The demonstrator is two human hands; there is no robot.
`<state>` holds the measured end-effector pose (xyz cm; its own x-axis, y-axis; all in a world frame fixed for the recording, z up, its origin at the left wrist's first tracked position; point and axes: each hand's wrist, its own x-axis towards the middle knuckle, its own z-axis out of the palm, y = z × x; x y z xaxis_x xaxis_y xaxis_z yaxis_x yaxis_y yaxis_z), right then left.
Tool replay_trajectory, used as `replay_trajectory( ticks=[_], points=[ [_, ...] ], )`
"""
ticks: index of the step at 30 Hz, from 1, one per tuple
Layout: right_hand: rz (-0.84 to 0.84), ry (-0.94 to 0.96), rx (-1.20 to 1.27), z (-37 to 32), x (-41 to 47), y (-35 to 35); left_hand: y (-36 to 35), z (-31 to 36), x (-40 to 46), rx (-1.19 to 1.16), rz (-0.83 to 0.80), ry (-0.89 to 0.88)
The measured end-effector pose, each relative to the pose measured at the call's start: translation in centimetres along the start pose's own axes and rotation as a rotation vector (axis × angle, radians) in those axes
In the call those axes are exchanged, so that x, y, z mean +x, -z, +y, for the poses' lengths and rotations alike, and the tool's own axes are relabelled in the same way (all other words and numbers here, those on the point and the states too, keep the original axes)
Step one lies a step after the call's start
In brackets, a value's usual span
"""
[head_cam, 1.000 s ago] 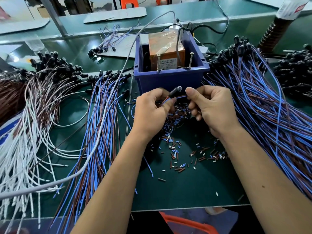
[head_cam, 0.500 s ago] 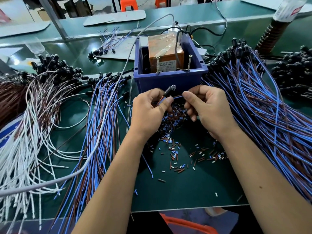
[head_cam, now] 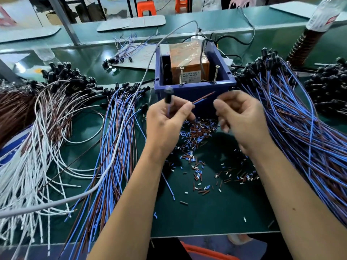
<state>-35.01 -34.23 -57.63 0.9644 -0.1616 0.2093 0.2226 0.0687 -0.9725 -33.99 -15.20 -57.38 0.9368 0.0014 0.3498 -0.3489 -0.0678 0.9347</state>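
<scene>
My left hand (head_cam: 165, 119) grips a folded wire lead. The lead's black cap (head_cam: 168, 94) sticks up above the fist. Its brown and blue wire ends (head_cam: 203, 98) point right toward the blue box (head_cam: 195, 91). My right hand (head_cam: 242, 117) hovers just right of those ends with its fingers curled; nothing is visibly held in it. A heap of cut insulation bits (head_cam: 197, 132), blue, brown and white, lies on the green mat (head_cam: 216, 207) under both hands.
Bundles of blue and brown leads (head_cam: 116, 147) lie left and blue and brown leads (head_cam: 304, 132) right. White leads (head_cam: 28, 175) spread at far left. A grey cable (head_cam: 105, 171) crosses the left bundle. The box holds an orange block (head_cam: 187, 61) and two upright screws.
My hands have drawn apart. The right hand has let go of the wire ends and moved right. The left hand has tilted the black cap upward and to the left.
</scene>
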Motion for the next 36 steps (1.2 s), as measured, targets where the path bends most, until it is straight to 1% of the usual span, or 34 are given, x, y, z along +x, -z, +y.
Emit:
replay_trajectory(
  ticks=[2,4,7,10,13,16,18,20,22,24,26,28,33,36],
  points=[
    [-0.109,0.016,0.008,0.3,-0.6,-1.4,-0.6,-0.2,-0.1,0.031,-0.006,-0.014],
    [-0.154,0.023,0.058,0.4,-1.0,-2.4,-0.7,-0.4,0.1,0.012,0.002,-0.015],
    [-0.106,-0.013,0.156,0.5,-1.2,-3.0,-0.6,-0.5,0.1,-0.027,-0.044,0.007],
    [-0.043,-0.053,0.187,0.7,-1.2,-3.3,-0.8,-0.4,0.0,-0.061,-0.081,0.025],
    [-0.034,-0.064,0.211,0.7,-1.2,-3.4,-0.9,-0.4,-0.1,-0.101,-0.087,0.033],
    [-0.045,-0.063,0.244,0.4,-1.3,-3.3,-1.0,-0.1,-0.3,-0.048,-0.069,-0.013],
    [-0.033,-0.04,0.27,0.1,-1.3,-3.2,-1.0,0.1,-0.4,0.064,0.001,-0.112],
    [-0.011,-0.009,0.315,-0.2,-1.2,-3.0,-0.8,0.2,-0.6,0.17,0.126,-0.224],
    [-0.014,0.006,0.372,-0.4,-1.0,-2.6,-0.7,0.3,-0.7,0.21,0.249,-0.312],
    [0.004,0.012,0.399,-0.5,-0.9,-2.3,-0.5,0.3,-0.6,0.21,0.365,-0.359],
    [0.074,0.039,0.329,-0.4,-0.8,-2.1,-0.3,0.3,-0.6,0.223,0.463,-0.374],
    [0.17,0.1,0.177,-0.2,-0.7,-2.1,-0.4,0.2,-0.5,0.228,0.506,-0.361],
    [0.39,0.342,-0.242,0.0,-0.2,-2.2,-0.8,-0.2,-0.4,0.246,0.472,-0.344],
    [0.453,0.453,-0.365,-0.5,0.1,-2.6,-0.9,-0.3,-0.3,0.263,0.425,-0.338]
  ],
)
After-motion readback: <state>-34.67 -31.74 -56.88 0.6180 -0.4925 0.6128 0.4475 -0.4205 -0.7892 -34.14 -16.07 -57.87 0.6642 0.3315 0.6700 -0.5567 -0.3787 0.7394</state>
